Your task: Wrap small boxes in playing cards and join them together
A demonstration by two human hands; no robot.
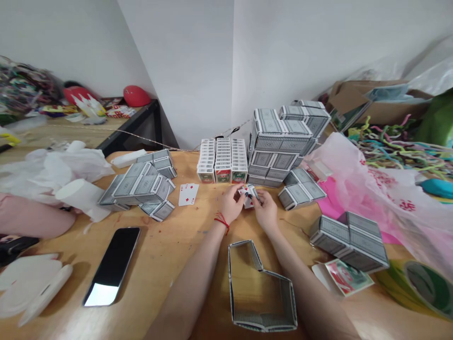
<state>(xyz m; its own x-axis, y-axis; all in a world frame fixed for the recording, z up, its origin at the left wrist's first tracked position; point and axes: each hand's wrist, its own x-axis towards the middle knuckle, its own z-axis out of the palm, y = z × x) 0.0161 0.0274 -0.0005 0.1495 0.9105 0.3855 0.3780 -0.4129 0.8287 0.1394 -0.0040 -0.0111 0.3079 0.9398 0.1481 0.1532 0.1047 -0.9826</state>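
My left hand (pixel 232 204) and right hand (pixel 266 210) pinched playing cards (pixel 248 202) (fingers closed on them), just in front of three stacked rows (pixel 222 163), a hollow card frame (pixel 260 322) stood nearer me.

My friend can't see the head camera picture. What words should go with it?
A left hand and a right hand hold playing cards over a wooden table. An open card frame sits between the forearms, with patterned card blocks on both sides and a phone on the left.
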